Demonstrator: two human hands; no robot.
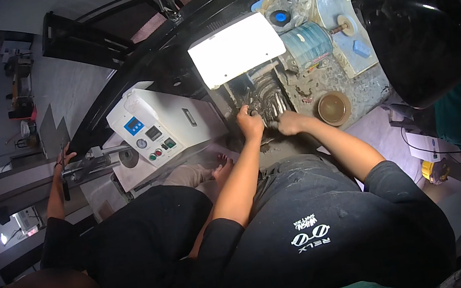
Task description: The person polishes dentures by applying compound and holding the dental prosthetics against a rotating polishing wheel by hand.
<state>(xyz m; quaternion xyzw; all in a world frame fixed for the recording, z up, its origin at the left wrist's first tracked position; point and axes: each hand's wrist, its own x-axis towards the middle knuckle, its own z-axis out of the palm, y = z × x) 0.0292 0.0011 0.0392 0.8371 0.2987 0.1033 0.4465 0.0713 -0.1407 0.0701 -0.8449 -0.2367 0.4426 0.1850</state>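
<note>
Both forearms reach forward, left hand (pixel 250 121) and right hand (pixel 288 124) fingers apparently curled on shiny metal parts (pixel 269 100) under the lamp (pixel 235 49)

Centre: left hand (pixel 250 122) & right hand (pixel 290 123) side by side, both at metal parts (pixel 268 100) under lamp panel (pixel 235 49).
Left of hands: control box (pixel 159 129) w/ buttons on front.
Right of hands: round bowl (pixel 333 108) on bench (pixel 356 88); disc (pixel 331 9) behind it.
Far left: co-worker's hand (pixel 62 158) on clamp tool (pixel 95 163), beside control box.
Far right: dark dome (pixel 416 25) over bench edge.
</note>
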